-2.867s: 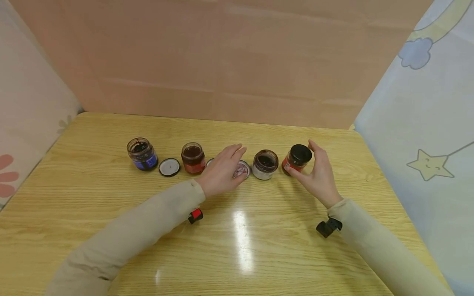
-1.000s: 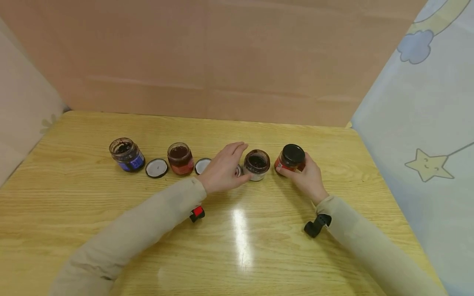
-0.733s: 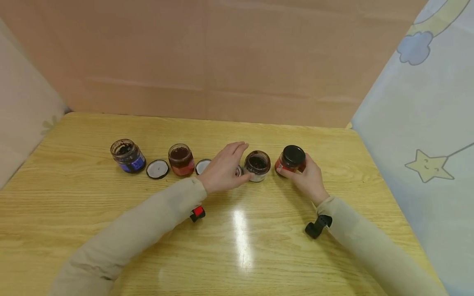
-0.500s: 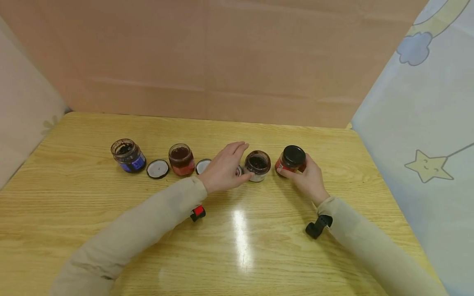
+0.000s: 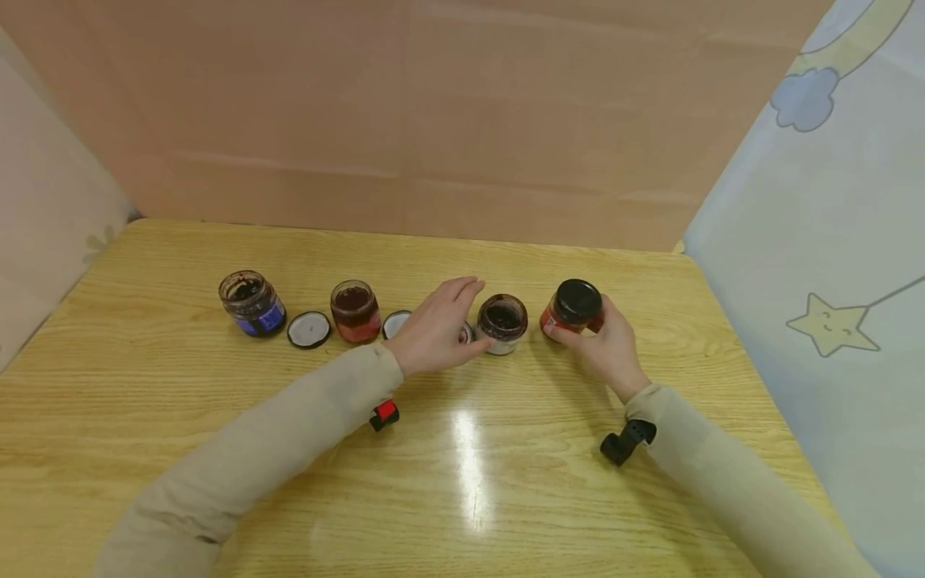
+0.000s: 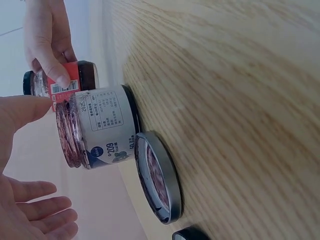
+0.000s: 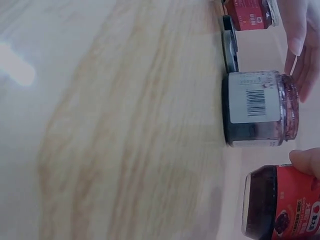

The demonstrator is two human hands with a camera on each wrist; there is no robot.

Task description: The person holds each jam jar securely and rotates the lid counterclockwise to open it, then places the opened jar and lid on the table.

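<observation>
My right hand [image 5: 610, 345] grips a red-labelled jar [image 5: 578, 299] with a black lid on it, thumb at the near side. In the right wrist view this jar [image 7: 295, 205] is slightly tilted, its base a little off the table. Just left of it stands an uncapped white-labelled jar [image 5: 502, 317] of dark jam. My left hand [image 5: 437, 329] hovers at that jar's left with fingers extended. Its thumb is near the smeared rim in the left wrist view, and it holds nothing. A lid [image 6: 159, 177] lies inner side up against the white-labelled jar, partly hidden by the hand in the head view.
Farther left stand an uncapped red-labelled jar [image 5: 356, 313] and an uncapped blue-labelled jar [image 5: 253, 305]. Two upturned lids [image 5: 309, 329] lie beside them on the wooden table [image 5: 506, 449]. A brown panel [image 5: 433, 120] closes off the back; a patterned wall [image 5: 831, 241] rises at the right.
My right hand first closed its fingers round the capped jar, then raised it slightly and shifted it a little right. The left hand has stayed nearly still; the head view has shifted slightly.
</observation>
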